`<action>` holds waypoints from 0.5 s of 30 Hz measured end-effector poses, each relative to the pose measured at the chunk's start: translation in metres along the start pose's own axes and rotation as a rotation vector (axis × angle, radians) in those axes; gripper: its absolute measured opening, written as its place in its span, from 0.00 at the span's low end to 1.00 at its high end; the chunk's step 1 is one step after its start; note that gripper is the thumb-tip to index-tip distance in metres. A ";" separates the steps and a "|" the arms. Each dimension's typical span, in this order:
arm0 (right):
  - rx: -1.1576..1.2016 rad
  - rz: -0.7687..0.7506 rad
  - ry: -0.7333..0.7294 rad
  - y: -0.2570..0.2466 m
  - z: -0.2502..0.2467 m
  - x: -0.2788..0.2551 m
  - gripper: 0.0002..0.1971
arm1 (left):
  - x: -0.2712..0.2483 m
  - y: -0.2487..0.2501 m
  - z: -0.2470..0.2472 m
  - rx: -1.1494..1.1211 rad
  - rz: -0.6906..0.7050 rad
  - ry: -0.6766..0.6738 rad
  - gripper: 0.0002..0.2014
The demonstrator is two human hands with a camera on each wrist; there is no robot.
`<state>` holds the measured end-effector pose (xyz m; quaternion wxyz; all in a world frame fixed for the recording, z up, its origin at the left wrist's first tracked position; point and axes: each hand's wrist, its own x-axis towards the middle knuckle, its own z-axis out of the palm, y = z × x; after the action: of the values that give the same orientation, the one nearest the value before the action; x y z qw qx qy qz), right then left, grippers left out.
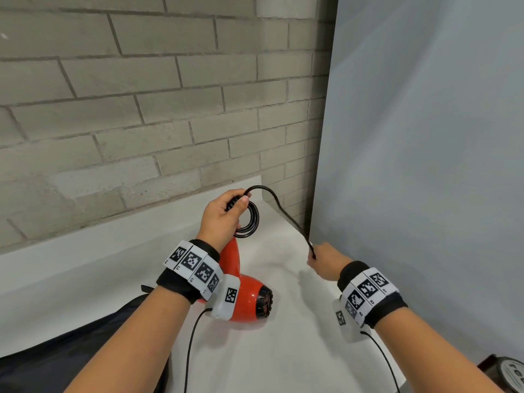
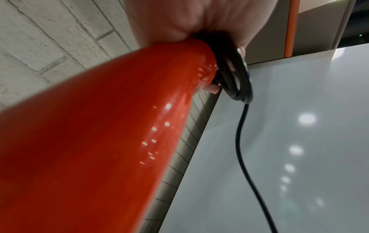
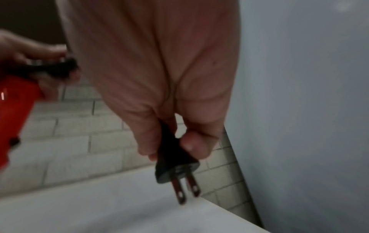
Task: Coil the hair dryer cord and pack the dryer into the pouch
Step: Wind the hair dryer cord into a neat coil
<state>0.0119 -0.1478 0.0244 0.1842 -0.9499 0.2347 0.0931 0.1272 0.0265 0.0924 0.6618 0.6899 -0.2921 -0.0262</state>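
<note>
A red hair dryer (image 1: pixel 249 302) lies on the white table (image 1: pixel 283 350), its handle (image 2: pixel 99 141) raised toward my left hand (image 1: pixel 224 217). That hand grips the handle's end together with several black cord loops (image 1: pixel 251 219), which hang from its fingers (image 2: pixel 239 88). From the loops the cord (image 1: pixel 286 211) arcs over to my right hand (image 1: pixel 323 262). My right hand pinches the black two-pin plug (image 3: pixel 175 162) between thumb and fingers, pins pointing down. A dark pouch (image 1: pixel 71 350) lies at the left front, partly under my left forearm.
A grey brick wall (image 1: pixel 141 109) runs behind the table and a pale grey panel (image 1: pixel 425 165) stands close on the right. A round dark object (image 1: pixel 507 373) sits at the bottom right corner. Thin black wrist-camera cables (image 1: pixel 192 344) trail from both wrists.
</note>
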 end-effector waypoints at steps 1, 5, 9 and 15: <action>0.230 -0.037 0.055 -0.005 -0.006 -0.003 0.11 | 0.000 0.000 0.000 0.005 0.003 0.009 0.06; 0.992 -0.261 0.389 -0.037 -0.028 -0.024 0.12 | 0.001 -0.004 0.002 0.026 0.017 0.042 0.08; 1.284 -0.471 0.503 -0.072 -0.035 -0.036 0.15 | 0.003 -0.006 0.004 0.006 0.036 0.038 0.08; 1.219 -0.526 0.505 -0.094 -0.023 -0.026 0.14 | 0.005 -0.010 0.006 -0.038 0.033 0.000 0.07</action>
<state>0.0361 -0.0688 0.0815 0.6393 -0.6953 0.0432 -0.3257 0.1327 0.0185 0.0846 0.6751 0.6722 -0.3032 -0.0208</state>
